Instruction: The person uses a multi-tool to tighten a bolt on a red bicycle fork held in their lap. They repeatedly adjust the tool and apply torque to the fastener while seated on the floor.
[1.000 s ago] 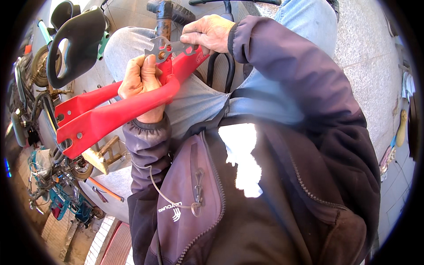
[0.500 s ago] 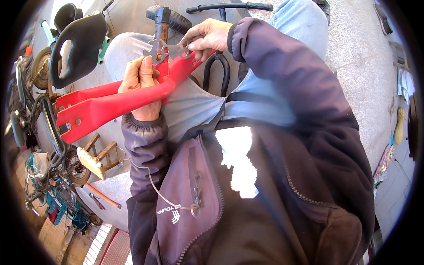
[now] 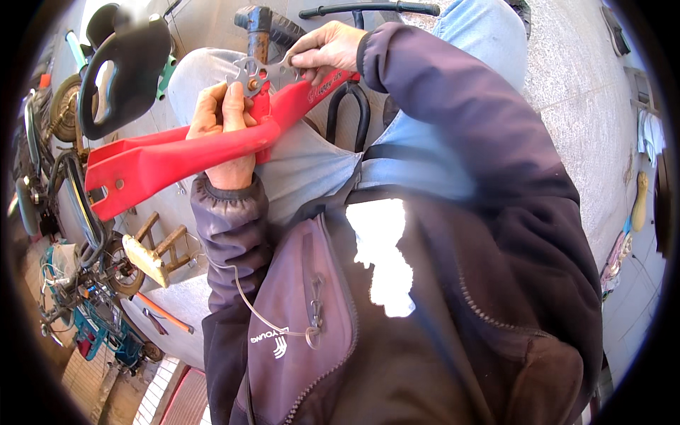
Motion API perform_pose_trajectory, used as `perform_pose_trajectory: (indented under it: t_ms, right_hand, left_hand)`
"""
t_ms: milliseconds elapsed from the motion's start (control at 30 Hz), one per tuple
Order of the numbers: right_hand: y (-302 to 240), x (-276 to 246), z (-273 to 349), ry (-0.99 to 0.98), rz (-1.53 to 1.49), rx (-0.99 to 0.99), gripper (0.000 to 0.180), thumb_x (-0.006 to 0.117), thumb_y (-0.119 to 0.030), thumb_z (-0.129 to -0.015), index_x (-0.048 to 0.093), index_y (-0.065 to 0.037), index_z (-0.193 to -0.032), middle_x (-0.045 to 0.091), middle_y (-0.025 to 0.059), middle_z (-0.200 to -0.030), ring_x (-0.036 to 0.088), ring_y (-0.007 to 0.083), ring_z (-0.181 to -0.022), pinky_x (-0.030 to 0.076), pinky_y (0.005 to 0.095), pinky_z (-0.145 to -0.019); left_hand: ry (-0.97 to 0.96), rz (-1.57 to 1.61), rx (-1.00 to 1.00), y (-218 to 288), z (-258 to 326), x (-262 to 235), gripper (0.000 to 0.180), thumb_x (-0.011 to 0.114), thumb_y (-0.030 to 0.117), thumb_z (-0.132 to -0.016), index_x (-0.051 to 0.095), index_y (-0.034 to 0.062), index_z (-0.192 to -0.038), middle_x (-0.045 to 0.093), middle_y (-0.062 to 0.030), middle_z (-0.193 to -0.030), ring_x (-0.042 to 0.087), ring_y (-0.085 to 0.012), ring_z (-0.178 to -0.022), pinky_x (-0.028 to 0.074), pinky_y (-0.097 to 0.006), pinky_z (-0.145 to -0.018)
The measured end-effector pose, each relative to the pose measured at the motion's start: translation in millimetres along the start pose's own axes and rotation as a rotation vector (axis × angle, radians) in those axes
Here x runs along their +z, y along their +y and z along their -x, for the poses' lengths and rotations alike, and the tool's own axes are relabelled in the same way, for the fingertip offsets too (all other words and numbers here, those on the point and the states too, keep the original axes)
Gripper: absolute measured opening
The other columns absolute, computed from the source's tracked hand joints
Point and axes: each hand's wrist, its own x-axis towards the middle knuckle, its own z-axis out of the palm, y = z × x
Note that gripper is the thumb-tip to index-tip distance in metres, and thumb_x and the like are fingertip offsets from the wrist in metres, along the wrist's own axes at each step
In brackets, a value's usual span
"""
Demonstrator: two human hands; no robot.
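My left hand (image 3: 225, 134) is closed around a long red metal fork-like part (image 3: 156, 161) that slants from lower left up to the right across my lap. My right hand (image 3: 322, 49) pinches the end of a flat grey multi-hole wrench (image 3: 248, 72). The wrench head sits against the top of the red part, just above my left fingers, beside a rusty tube (image 3: 258, 39). My grey trouser knee (image 3: 304, 166) lies behind the red part.
A black bicycle saddle (image 3: 120, 71) hangs at upper left. Bicycle wheels and frames (image 3: 67, 212) crowd the left edge. A small wooden stool (image 3: 152, 251) and an orange-handled tool (image 3: 166, 315) lie on the floor below. A black handlebar (image 3: 368, 8) is at the top, and concrete floor (image 3: 581, 106) on the right.
The red part's far end has dropped a little toward the lower left. My right hand has kept its hold and turned the wrench slightly at the top of the red part.
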Motion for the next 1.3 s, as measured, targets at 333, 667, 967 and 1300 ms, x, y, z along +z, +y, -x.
perform_pose_trajectory:
  t_ms: [333, 667, 967, 1300]
  right_hand:
    - [-11.3, -17.4, 16.0, 0.074, -0.203, -0.097, 0.037, 0.065, 0.000, -0.084, 0.058, 0.002, -0.120, 0.067, 0.0115, -0.100, 0.066, 0.0170, -0.073, 0.056, 0.0278, -0.071]
    - [-23.7, -23.0, 23.1, 0.034, -0.357, -0.188, 0.036, 0.059, -0.002, -0.088, 0.056, -0.002, -0.124, 0.065, 0.0106, -0.110, 0.064, 0.0159, -0.091, 0.055, 0.0295, -0.083]
    - [-23.6, -23.0, 22.3, 0.038, -0.406, -0.203, 0.035, 0.056, -0.003, -0.090, 0.054, 0.001, -0.125, 0.063, 0.0104, -0.109, 0.064, 0.0127, -0.087, 0.056, 0.0293, -0.083]
    - [-25.0, -21.8, 22.8, 0.033, -0.411, -0.185, 0.034, 0.058, -0.005, -0.089, 0.056, 0.000, -0.123, 0.065, 0.0086, -0.106, 0.064, 0.0119, -0.083, 0.056, 0.0279, -0.080]
  left_hand:
    - [-0.019, 0.096, -0.077, 1.3, 5.5, -7.7, 0.012, 0.058, 0.010, -0.092, 0.059, -0.0017, -0.093, 0.061, -0.0045, -0.068, 0.053, -0.0084, -0.053, 0.044, -0.022, -0.048]
    - [-0.079, 0.134, -0.141, -4.9, 9.2, -13.7, 0.014, 0.059, 0.012, -0.092, 0.063, -0.0011, -0.091, 0.060, -0.0017, -0.070, 0.053, -0.0086, -0.061, 0.044, -0.021, -0.058]
    - [-0.083, 0.180, -0.211, -0.2, 11.3, -14.6, 0.014, 0.058, 0.012, -0.092, 0.064, -0.0002, -0.090, 0.060, -0.0008, -0.070, 0.052, -0.0073, -0.060, 0.043, -0.021, -0.056]
    - [-0.079, 0.186, -0.196, -0.6, 10.3, -13.8, 0.015, 0.057, 0.012, -0.094, 0.063, -0.0017, -0.092, 0.059, -0.0016, -0.067, 0.051, -0.0074, -0.052, 0.041, -0.021, -0.047]
